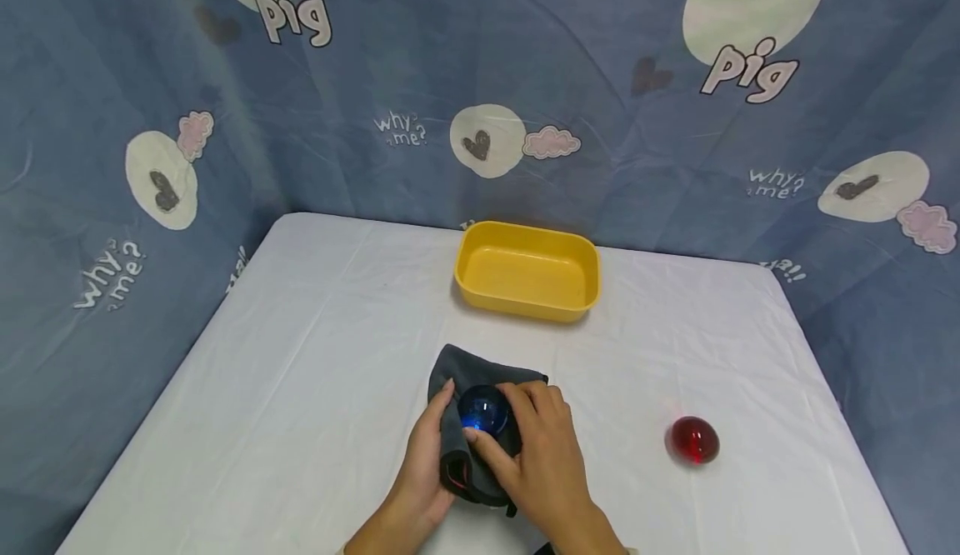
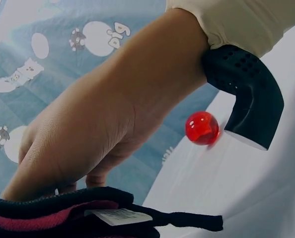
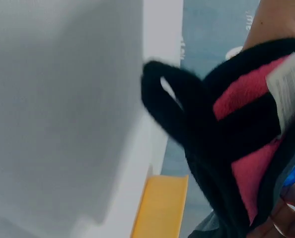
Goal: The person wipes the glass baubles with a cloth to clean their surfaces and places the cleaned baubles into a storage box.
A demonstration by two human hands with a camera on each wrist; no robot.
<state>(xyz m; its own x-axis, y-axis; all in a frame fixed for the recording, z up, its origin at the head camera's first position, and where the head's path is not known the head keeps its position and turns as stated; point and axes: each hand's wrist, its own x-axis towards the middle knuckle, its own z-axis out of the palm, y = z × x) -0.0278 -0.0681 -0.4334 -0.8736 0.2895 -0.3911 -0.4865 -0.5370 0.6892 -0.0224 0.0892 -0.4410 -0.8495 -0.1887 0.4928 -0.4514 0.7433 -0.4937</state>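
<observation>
A glossy blue ball (image 1: 483, 410) sits against the folded dark grey cloth (image 1: 480, 363), near the front middle of the table. My left hand (image 1: 426, 463) grips the cloth from the left, its thumb up along the fold. From the right, my right hand (image 1: 543, 455) holds the ball between thumb and fingers, over the cloth. In the right wrist view the cloth shows a pink inner side (image 3: 242, 94), a black hanging loop (image 3: 152, 91) and a white label (image 3: 289, 87). Much of the blue ball is hidden there behind the cloth.
A red ball (image 1: 694, 440) lies on the white-covered table (image 1: 300, 388), right of my hands. Beyond the cloth, a yellow rectangular tray (image 1: 525, 312) stands near the table's back edge. Blue printed fabric (image 1: 375, 180) hangs behind and along the sides.
</observation>
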